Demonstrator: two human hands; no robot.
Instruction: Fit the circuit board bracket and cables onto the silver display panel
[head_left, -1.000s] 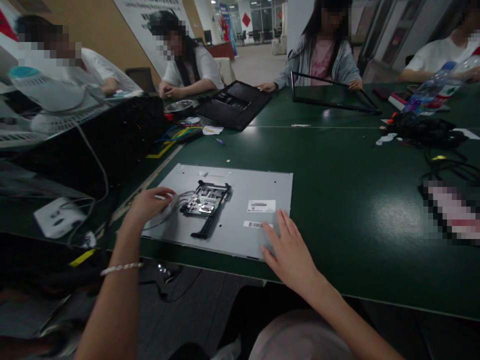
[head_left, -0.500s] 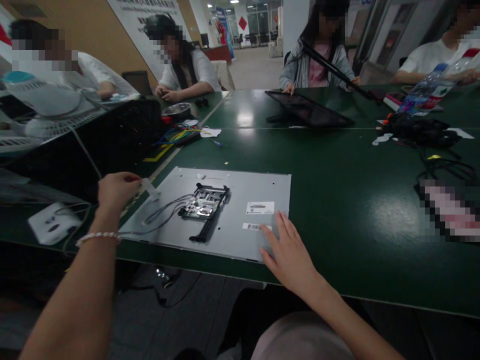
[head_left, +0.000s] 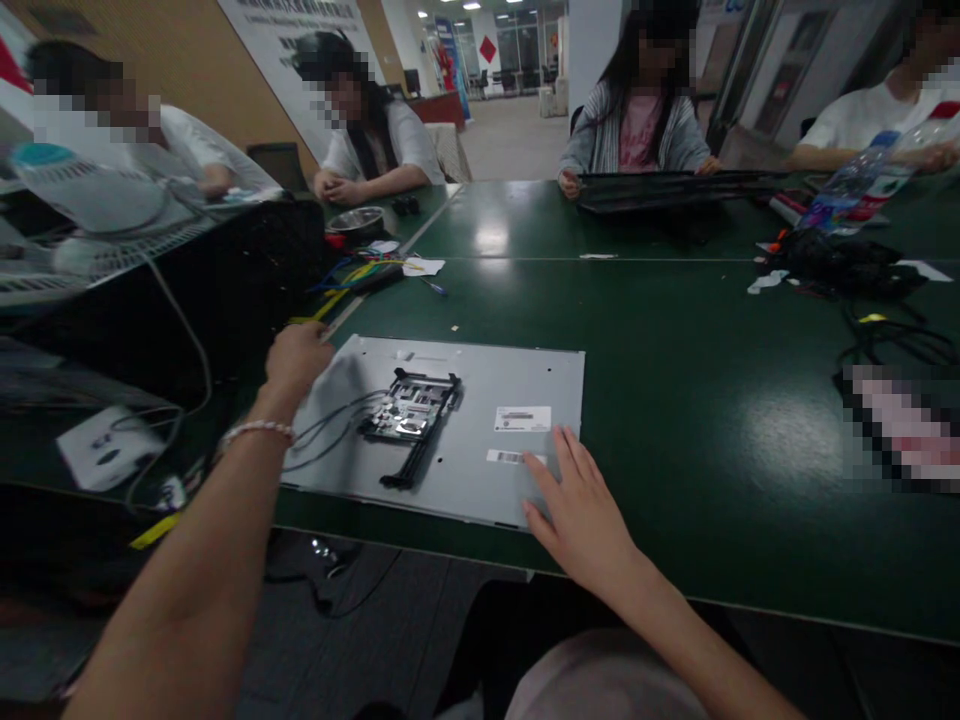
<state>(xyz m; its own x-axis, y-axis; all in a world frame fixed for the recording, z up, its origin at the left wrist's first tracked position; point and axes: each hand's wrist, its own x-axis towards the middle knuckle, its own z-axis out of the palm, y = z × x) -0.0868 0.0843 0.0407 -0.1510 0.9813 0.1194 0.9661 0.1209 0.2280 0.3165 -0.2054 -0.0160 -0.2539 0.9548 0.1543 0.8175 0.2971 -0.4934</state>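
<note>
A grey metal panel (head_left: 480,390) lies flat on the green table (head_left: 675,400), with a small circuit board in a black bracket (head_left: 409,412) on its left half and white labels (head_left: 523,418) to the right. Thin grey cables (head_left: 330,430) run left from the board. My left hand (head_left: 296,358) is closed at the panel's far left corner, pinching what looks like a pale strip or the cable end. My right hand (head_left: 577,505) lies open and flat on the panel's near right corner.
Other people sit around the table; one opposite holds a black screen frame (head_left: 675,185). Coloured wires (head_left: 360,272) and a metal bowl (head_left: 358,217) lie at the back left. Black cables (head_left: 847,265), a plastic bottle (head_left: 855,185) and a white fan (head_left: 97,200) stand at the sides.
My left hand, which had pulled out to the left with the pale strip, has moved back to the panel's far left corner. The person opposite has laid the black frame flat.
</note>
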